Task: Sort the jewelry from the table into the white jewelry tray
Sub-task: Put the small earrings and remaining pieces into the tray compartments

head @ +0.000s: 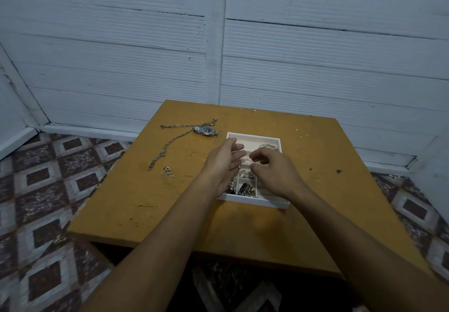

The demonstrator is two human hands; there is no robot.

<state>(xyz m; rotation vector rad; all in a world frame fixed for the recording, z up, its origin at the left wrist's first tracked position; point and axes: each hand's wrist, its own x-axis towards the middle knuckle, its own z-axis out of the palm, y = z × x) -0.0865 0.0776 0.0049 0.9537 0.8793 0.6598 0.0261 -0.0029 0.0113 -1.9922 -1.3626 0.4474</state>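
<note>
The tabletop [145, 202] carries a white tray [255, 202], which is divided into compartments. The tray's nearest compartments are filled with dark and gold pieces [245, 189] and pale beads [230, 186].

Both hands are held over the tray. The left hand [223, 163] is placed above the tray's left edge, spread wide with the fingers straight and the palm turned toward the other hand; nothing is held in it. The right hand [274, 170] is placed over the tray's middle and right part, with the fingers curled downward and the thumb and forefinger drawn close together. Whether anything is pinched between them cannot be told.

In the tray's far compartment a silver tangle [267, 146] is seen just beyond the right hand.

Left of the tray, well apart from it, a small glittering piece [167, 171] is laid on the bare tabletop. Farther off, a long chain [170, 142] is stretched out left of the tray. A watch [206, 130] is laid across the chain's far part, near the tray's far-left corner.
</note>
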